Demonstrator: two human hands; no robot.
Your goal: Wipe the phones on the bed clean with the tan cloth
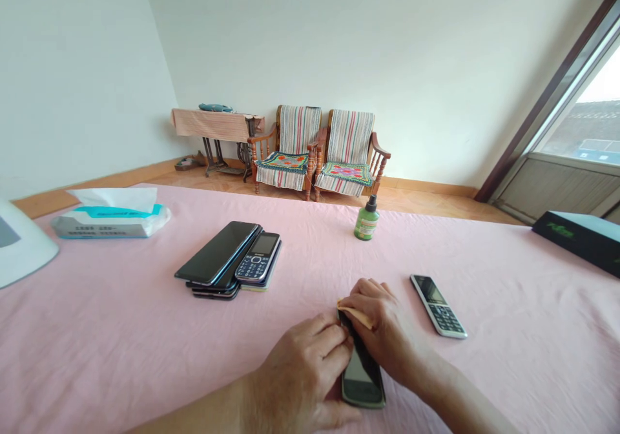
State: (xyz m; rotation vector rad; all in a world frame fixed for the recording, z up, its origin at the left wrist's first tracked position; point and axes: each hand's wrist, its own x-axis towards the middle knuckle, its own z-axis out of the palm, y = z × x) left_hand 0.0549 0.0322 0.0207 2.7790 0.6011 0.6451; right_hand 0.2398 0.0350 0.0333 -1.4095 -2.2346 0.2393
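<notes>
A dark smartphone [361, 372] lies on the pink cloth in front of me, its screen facing up. Along its left side, my left hand [312, 363] grips the edge with curled fingers. My right hand [382, 321] is closed on a yellowish cloth [357, 316] and presses it against the phone's upper end. Most of the cloth and the phone's top are hidden under the fingers. To the right lies a white keypad phone [438, 306]. Farther left, a stack of dark smartphones [220, 253] has a keypad phone [258, 258] resting against its right side on other thin phones.
A green bottle [367, 221] with a black cap stands toward the far edge of the pink tablecloth [310, 253]. A tissue pack [111, 221] and a white rounded object [24, 243] are at the left. A black box [578, 240] sits at the right edge. Two wooden chairs [346, 143] stand beyond.
</notes>
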